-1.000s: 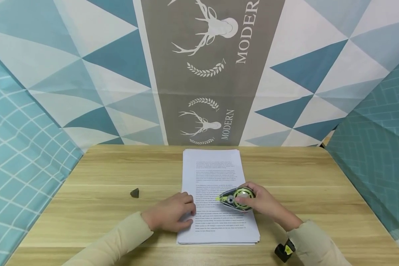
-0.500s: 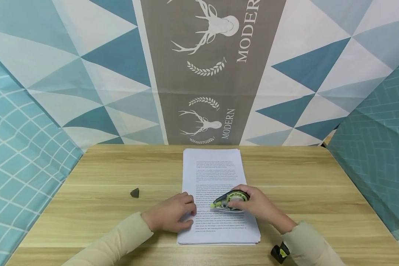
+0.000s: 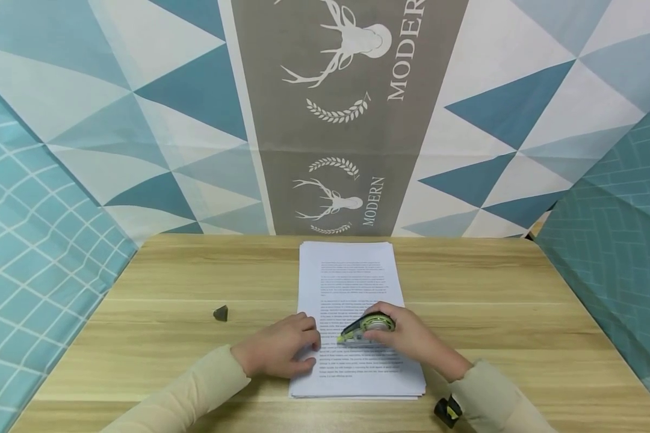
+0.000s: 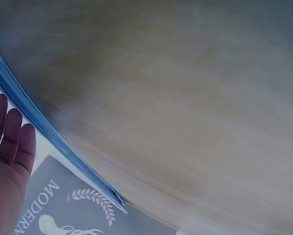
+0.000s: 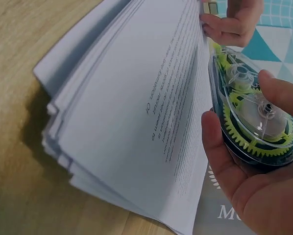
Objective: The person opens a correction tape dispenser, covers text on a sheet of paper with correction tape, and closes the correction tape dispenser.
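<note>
A stack of printed paper (image 3: 352, 282) lies on the wooden table. My right hand (image 3: 411, 337) grips a correction tape dispenser (image 3: 367, 329) with a clear case and yellow-green gears. Its yellow-green tip points left and down at the lines of print; whether it touches the sheet I cannot tell. Seen from the right wrist, the thumb and fingers hold the dispenser (image 5: 259, 115) by its wide end. My left hand (image 3: 281, 346) rests at the left edge of the stack, fingers slightly bent on the top sheet. In the left wrist view, the left hand (image 4: 9, 147) is beside the sheets' edges.
A small dark angular piece (image 3: 221, 313) sits on the table (image 3: 168, 349) to the left of the paper. A black strap device with a yellow mark (image 3: 448, 411) is at my right sleeve. Patterned cloth (image 3: 336, 132) hangs behind the table.
My right hand has moved left and slightly toward me with the correction tape dispenser, tipping it more onto its edge. The left hand has stayed in place on the paper.
</note>
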`<move>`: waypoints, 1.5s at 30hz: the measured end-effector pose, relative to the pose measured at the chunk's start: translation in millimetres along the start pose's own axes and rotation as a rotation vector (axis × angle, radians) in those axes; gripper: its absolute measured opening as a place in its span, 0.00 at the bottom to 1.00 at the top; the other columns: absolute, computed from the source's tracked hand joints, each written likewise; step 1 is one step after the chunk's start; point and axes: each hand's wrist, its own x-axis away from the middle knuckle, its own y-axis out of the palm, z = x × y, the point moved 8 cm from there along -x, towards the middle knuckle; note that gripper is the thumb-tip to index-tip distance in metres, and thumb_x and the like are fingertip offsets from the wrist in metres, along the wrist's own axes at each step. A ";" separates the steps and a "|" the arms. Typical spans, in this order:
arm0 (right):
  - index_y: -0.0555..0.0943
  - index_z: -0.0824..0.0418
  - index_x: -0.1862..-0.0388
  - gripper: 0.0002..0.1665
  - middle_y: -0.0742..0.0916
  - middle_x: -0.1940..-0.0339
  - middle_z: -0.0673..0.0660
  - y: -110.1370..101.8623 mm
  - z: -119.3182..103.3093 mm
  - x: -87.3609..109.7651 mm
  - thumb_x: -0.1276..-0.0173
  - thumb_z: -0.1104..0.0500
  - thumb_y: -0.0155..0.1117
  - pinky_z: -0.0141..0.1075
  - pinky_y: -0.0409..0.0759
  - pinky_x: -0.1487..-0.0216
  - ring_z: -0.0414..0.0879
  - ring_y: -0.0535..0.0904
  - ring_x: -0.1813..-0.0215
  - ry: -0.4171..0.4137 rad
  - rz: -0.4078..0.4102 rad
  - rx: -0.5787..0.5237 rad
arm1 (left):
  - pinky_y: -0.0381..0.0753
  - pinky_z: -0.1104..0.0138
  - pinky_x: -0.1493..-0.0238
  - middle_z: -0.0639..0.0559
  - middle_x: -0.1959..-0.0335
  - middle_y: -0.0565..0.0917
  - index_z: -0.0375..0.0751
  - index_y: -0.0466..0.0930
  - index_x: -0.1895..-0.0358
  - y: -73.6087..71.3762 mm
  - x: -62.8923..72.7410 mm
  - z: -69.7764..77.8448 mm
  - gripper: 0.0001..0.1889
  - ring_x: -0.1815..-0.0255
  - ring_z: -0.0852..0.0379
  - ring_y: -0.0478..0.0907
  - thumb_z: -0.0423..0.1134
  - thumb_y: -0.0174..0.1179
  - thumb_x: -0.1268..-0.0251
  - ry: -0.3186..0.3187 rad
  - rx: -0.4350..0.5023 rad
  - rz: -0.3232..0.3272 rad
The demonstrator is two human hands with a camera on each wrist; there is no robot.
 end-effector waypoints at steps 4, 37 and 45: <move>0.79 0.51 0.53 0.18 0.84 0.55 0.46 3.0 -2.9 -0.5 0.42 0.51 0.66 0.31 0.74 0.52 0.39 0.78 0.53 -0.039 0.006 0.043 | 0.70 0.72 0.60 0.62 0.68 0.71 0.51 0.76 0.66 1.6 -0.1 -0.2 0.08 0.66 0.65 0.64 0.48 0.58 0.45 -0.006 0.006 -0.008; 0.77 0.47 0.52 0.15 0.83 0.55 0.43 32.2 -23.8 -19.1 0.39 0.52 0.65 0.35 0.74 0.53 0.39 0.77 0.53 -0.052 -0.069 0.127 | 0.71 0.73 0.59 0.61 0.68 0.71 0.50 0.77 0.67 3.1 -0.3 -5.1 0.08 0.65 0.65 0.65 0.48 0.60 0.46 -0.052 0.059 -0.030; 0.76 0.47 0.54 0.14 0.83 0.58 0.41 35.4 -27.2 -22.4 0.39 0.52 0.65 0.37 0.74 0.51 0.37 0.78 0.53 -0.054 -0.081 0.180 | 0.70 0.73 0.60 0.62 0.68 0.70 0.50 0.77 0.67 0.2 -0.6 -3.7 0.07 0.65 0.65 0.65 0.47 0.60 0.46 -0.037 0.055 -0.006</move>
